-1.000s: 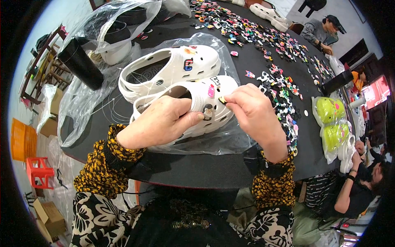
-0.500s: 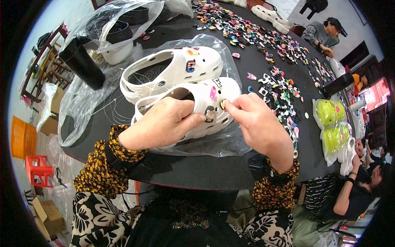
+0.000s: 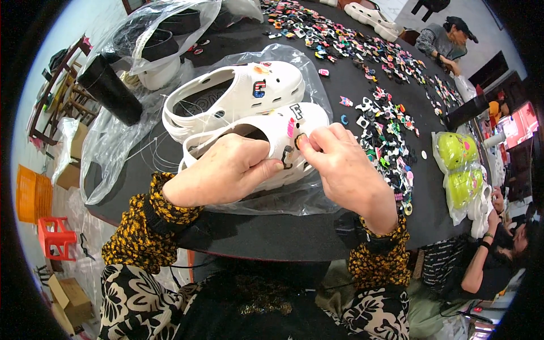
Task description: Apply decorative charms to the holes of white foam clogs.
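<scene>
Two white clogs lie side by side on a clear plastic bag [image 3: 277,205]. My left hand [image 3: 224,170] grips the nearer clog [image 3: 313,117], fingers inside its opening and thumb on the upper. My right hand [image 3: 345,170] is closed, its thumb pressing a small yellow-and-black shoe charm [image 3: 298,140] against the clog's upper; the fingertips are partly hidden. Near it on this clog are a black-and-white letter charm [image 3: 296,110], a pink charm [image 3: 290,128] and a dark figure charm [image 3: 287,155] beside my left thumb. The farther clog [image 3: 288,76] carries a striped letter charm [image 3: 259,89].
Loose shoe charms [image 3: 382,127] spread across the black table [image 3: 266,241]. A black cylinder [image 3: 110,90] stands at left near bagged shoes [image 3: 156,73]. Bagged lime-green clogs [image 3: 462,170] lie at right. One person [image 3: 445,42] is at the far right, another [image 3: 481,255] at the near right.
My right thumb has come down onto the yellow-and-black charm, and the hand has shifted slightly left. Both clogs have moved a little up and left in view. The left hand keeps its grip.
</scene>
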A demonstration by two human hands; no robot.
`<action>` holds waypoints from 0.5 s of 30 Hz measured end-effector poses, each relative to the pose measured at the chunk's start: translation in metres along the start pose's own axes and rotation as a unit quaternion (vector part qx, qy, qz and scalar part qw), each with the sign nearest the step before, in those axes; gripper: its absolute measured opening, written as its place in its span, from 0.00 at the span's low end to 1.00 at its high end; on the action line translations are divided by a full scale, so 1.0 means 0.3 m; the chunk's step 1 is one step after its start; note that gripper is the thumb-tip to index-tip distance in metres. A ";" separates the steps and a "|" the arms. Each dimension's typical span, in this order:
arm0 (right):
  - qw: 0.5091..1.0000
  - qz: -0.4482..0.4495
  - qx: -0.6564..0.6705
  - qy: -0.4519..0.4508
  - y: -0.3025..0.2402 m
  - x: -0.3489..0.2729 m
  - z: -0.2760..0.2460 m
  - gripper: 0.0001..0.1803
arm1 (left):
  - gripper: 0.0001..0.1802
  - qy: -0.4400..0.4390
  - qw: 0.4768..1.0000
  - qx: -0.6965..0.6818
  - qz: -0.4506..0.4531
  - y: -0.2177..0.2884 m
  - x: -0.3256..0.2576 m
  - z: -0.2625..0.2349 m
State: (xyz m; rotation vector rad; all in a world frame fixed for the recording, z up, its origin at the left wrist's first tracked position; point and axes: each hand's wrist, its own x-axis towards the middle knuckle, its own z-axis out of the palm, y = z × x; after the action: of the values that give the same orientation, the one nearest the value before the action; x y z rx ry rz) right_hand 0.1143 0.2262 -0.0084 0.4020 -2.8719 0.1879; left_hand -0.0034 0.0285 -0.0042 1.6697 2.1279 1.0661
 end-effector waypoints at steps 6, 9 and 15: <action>1.000 0.010 0.002 0.012 0.015 -0.018 -0.027 0.21 | 0.17 0.006 0.999 -0.006 -0.031 0.007 -0.001 0.001; 0.984 -0.020 0.155 0.086 0.092 -0.031 -0.039 0.17 | 0.16 0.012 0.999 -0.037 -0.036 -0.007 -0.012 0.009; 0.926 0.127 0.291 0.203 0.146 -0.044 -0.082 0.13 | 0.16 0.015 0.997 -0.061 -0.037 -0.006 -0.013 0.008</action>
State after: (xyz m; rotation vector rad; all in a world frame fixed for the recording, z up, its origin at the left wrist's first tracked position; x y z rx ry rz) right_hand 0.1194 0.2752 0.0080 0.0634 -2.3952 1.0520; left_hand -0.0021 0.0259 -0.0081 1.5174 2.0791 1.1806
